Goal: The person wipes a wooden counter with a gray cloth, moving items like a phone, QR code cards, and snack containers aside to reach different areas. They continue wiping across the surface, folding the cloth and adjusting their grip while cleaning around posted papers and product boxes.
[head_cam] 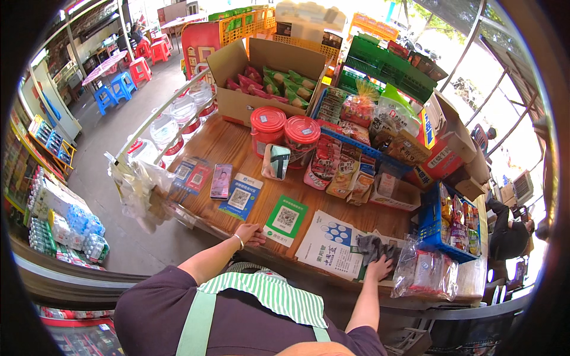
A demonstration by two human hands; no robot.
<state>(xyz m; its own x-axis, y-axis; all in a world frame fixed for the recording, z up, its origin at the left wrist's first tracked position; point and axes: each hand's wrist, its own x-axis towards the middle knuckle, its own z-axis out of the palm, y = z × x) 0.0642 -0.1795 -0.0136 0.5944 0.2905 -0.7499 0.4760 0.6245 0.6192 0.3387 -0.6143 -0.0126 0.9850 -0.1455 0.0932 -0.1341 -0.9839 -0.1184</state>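
My left hand point(250, 235), with a bangle at the wrist, rests at the front edge of the wooden counter point(249, 167), beside a green printed code card point(285, 220). My right hand point(380, 268) presses on a dark grey cloth point(374, 250), which lies partly over a white printed sheet point(327, 242). Whether its fingers grip the cloth cannot be told. A blue printed card point(241, 196) and a smartphone point(221, 181) with a lit screen lie left of the green card. A small mirror-like rectangular object point(276, 162) leans by two red-lidded plastic tubs point(268, 121).
An open cardboard box point(234, 104) of packaged snacks stands at the back left. Blue baskets point(425, 231) and boxes of packets line the right side. A clear plastic packet point(423, 271) lies right of the cloth. Plastic bags point(142, 191) hang at the left edge.
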